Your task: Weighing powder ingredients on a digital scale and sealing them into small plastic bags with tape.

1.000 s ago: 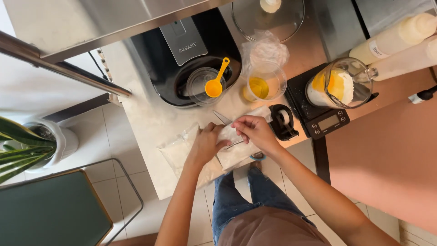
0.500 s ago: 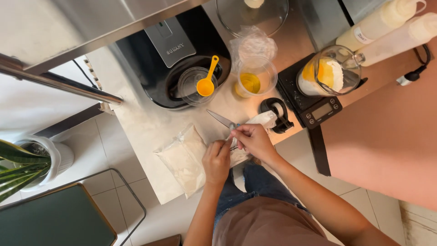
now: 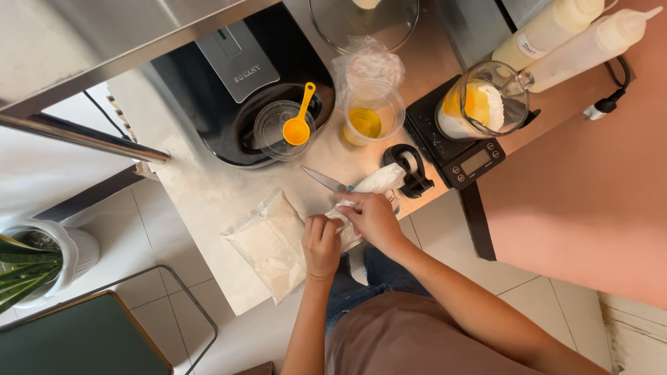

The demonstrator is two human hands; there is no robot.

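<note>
Left to right: flat bag of white powder [image 3: 267, 243] lying on the pale desk [image 3: 201, 198]; left hand [image 3: 322, 244], fingers curled shut on the near end of a small white plastic bag [image 3: 361, 198]; right hand [image 3: 373, 219], likewise closed, pinching the same bag just beside it. Knife [image 3: 323, 179] lies just behind; black tape dispenser [image 3: 410, 167] and scale [image 3: 462, 156] farther right.

Colour-wise it's mostly warm stuff: a bright yellow plastic measuring spoon [image 3: 297, 128], a clear plastic cup with yellow liquid [image 3: 373, 114], a glass jug of white powder and orange-yellow yolk [image 3: 481, 110]. The flat clear bag of powder [image 3: 267, 243] is off-white on a pale marbled surface [image 3: 194, 187]. Black digital scale [image 3: 462, 156], black tape dispenser [image 3: 410, 170].
</note>
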